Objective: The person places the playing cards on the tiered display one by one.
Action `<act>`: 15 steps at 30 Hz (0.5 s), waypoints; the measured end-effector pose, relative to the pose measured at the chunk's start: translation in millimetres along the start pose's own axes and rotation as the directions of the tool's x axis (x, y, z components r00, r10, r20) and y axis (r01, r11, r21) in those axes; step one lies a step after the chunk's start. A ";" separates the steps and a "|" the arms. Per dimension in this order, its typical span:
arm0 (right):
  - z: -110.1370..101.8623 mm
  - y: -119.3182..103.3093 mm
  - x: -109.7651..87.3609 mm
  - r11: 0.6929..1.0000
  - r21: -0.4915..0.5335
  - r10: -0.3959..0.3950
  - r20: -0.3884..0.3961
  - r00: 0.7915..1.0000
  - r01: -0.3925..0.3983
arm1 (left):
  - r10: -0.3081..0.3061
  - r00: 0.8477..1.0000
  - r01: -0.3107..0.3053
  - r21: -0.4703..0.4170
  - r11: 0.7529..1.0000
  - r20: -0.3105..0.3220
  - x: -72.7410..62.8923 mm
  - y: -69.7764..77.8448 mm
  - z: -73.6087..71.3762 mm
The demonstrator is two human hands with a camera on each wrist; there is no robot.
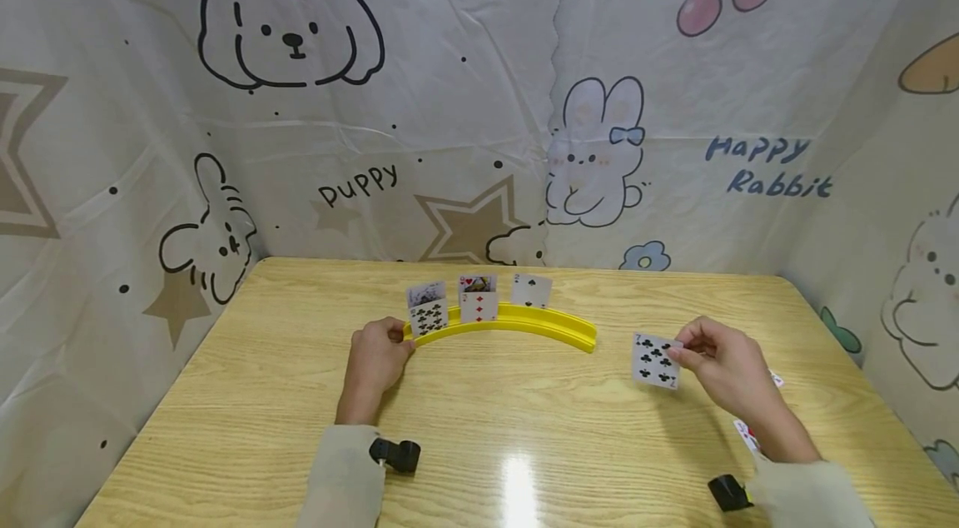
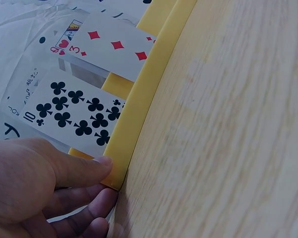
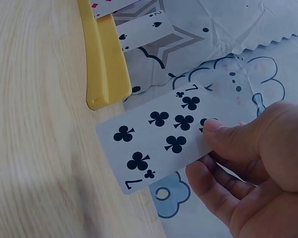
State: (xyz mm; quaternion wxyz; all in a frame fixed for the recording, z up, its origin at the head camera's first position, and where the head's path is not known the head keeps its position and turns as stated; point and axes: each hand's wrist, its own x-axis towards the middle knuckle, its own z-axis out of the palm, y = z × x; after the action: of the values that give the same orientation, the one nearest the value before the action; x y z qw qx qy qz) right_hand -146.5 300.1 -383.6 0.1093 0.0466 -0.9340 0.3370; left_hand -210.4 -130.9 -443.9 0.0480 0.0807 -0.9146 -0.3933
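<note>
A curved yellow card holder [image 1: 558, 326] lies on the table. My left hand [image 1: 378, 357] grips its left end, thumb on the front rim and the other fingers curled at the end. Standing in it from the left are the ten of clubs [image 2: 79, 113] before a joker [image 1: 427, 293], the three of diamonds [image 1: 479, 308] before the queen of hearts [image 1: 476, 284], and the two of spades [image 1: 531, 290]. Right of the holder, my right hand [image 1: 722, 361] pinches the seven of clubs [image 3: 154, 144] by one edge, face showing, raised over the table.
On the wooden table [image 1: 524, 411], a card with red marks [image 1: 745, 434] lies partly under the right forearm. Another card's corner [image 1: 776, 379] shows beyond that arm. A printed cloth [image 1: 464, 120] hangs behind the table and at both sides.
</note>
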 end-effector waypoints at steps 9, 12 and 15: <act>4.1 -6.5 6.2 0.999 0.026 -0.032 -0.023 0.999 0.032 | -0.010 1.000 0.010 -0.006 1.000 0.000 1.2 0.0 0.9; 5.8 -8.5 7.7 0.999 0.030 -0.028 -0.024 0.999 0.028 | -0.005 1.000 0.005 -0.004 1.000 0.000 1.5 -0.5 0.8; 7.6 -10.0 9.0 0.999 0.034 -0.024 -0.022 0.999 0.024 | -0.005 1.000 0.005 -0.005 1.000 0.000 1.3 -0.5 0.2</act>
State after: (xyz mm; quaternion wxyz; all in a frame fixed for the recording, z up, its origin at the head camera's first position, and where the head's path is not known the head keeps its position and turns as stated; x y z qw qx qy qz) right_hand -155.0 287.5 -381.0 0.1227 0.0561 -0.9262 0.3521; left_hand -211.6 -131.4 -444.4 0.0471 0.0827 -0.9135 -0.3956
